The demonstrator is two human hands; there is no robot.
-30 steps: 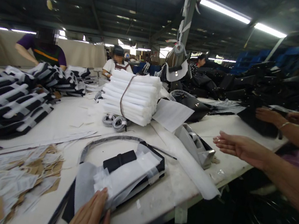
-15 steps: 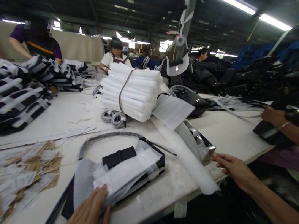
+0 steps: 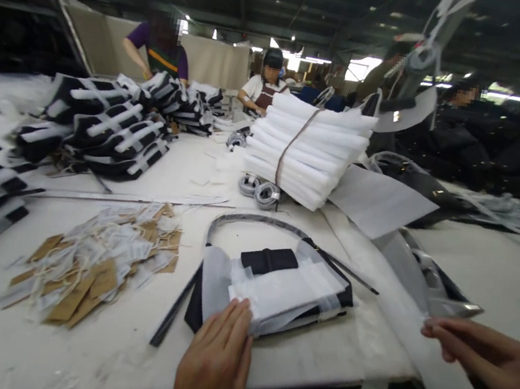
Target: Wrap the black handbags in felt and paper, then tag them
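Note:
A black handbag (image 3: 328, 304) lies on the table, partly wrapped in white paper (image 3: 290, 294), with a dark strip (image 3: 268, 260) on top. Its long strap (image 3: 260, 223), covered in wrapping, loops behind it. My left hand (image 3: 216, 354) rests on the near edge of the paper, fingers stretched out flat. To the right, my right hand (image 3: 488, 355) is closed in a pinch just in front of a tape dispenser (image 3: 436, 279). Whatever lies between those fingertips is too small to make out. A long white sheet (image 3: 395, 312) passes beneath the dispenser.
Left of the bag lies a heap of brown and white tags (image 3: 95, 273) with strings. Behind stands a tied stack of white padding (image 3: 305, 149), with small grey coils (image 3: 267, 194) beside it. Piles of black bags (image 3: 106, 120) cover the left side; co-workers (image 3: 159, 49) are behind.
The view has turned left, so the table's contents appear farther right. My right hand has come slightly away from the dispenser's end, still pinched. My left hand stays on the paper.

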